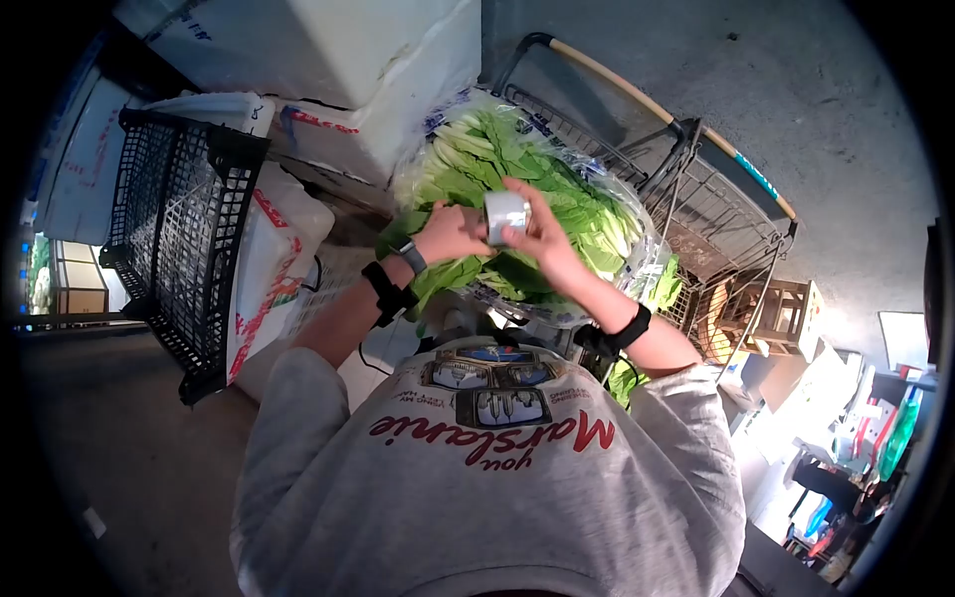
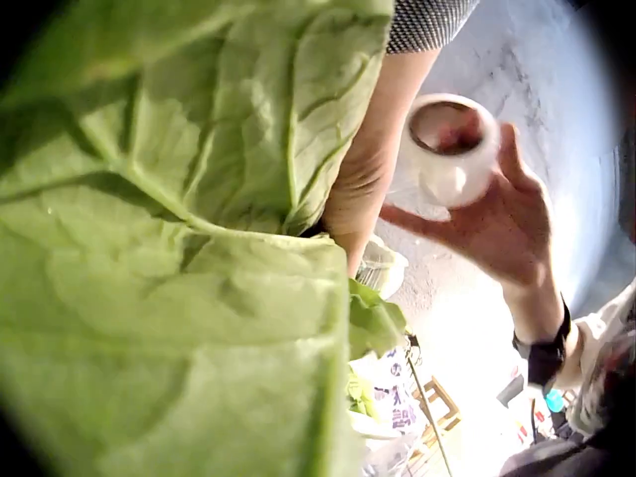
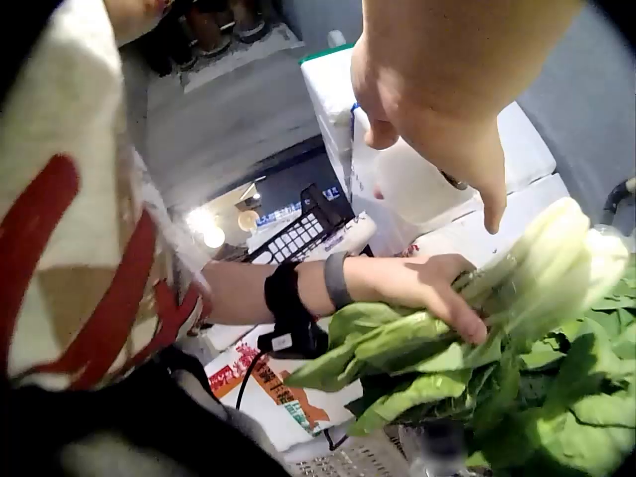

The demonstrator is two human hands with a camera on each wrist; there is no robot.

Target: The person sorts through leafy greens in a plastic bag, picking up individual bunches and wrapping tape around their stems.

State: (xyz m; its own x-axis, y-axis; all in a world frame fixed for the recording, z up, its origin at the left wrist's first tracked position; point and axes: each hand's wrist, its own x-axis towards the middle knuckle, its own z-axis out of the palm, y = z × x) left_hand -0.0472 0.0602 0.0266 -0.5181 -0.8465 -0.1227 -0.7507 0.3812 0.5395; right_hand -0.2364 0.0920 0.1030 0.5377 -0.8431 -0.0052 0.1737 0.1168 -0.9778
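My left hand (image 1: 453,234) grips a bunch of leafy greens (image 1: 443,277) by its stems, over a cart; a watch and a black strap sit on that wrist. In the right wrist view, the left hand (image 3: 437,283) is curled round the pale stems of the greens (image 3: 397,343). Right beside it, my right hand (image 1: 542,237) holds a white roll of tape (image 1: 505,216). The left wrist view shows the roll (image 2: 452,149) pinched in the right hand (image 2: 502,224), with a big leaf of the greens (image 2: 179,248) filling the frame.
A clear plastic bag of more greens (image 1: 567,194) lies in a wire cart (image 1: 716,199). White foam boxes (image 1: 328,50) are stacked beyond it, with a black plastic crate (image 1: 179,219) at the left. A wooden crate (image 1: 771,308) stands on the concrete floor at the right.
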